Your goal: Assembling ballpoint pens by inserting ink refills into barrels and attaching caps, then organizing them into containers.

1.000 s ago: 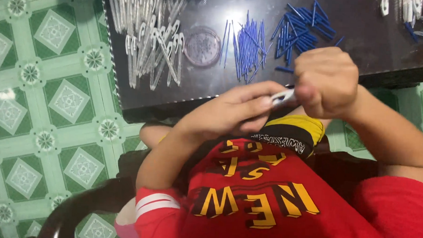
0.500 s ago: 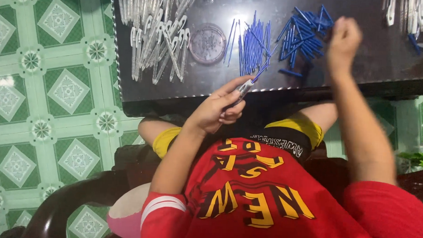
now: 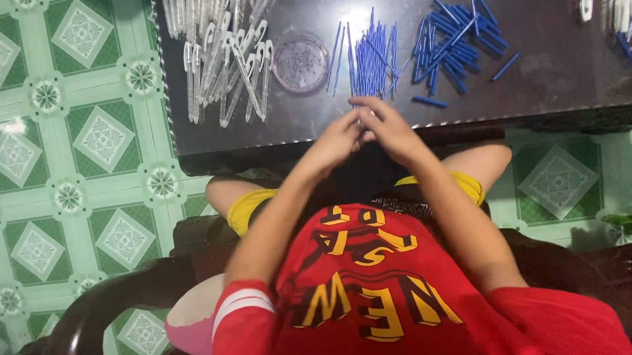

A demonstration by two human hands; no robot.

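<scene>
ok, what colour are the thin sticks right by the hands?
Blue. The thin sticks lie bunched on the dark table, clearest in the head view.

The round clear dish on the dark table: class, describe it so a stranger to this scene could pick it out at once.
Start at the dark table above the green tiled floor. Between the heap of white pen barrels on its left and the row of thin blue refills lies the round dish. It is the only circular, transparent thing there; everything around it is long and thin.
</scene>
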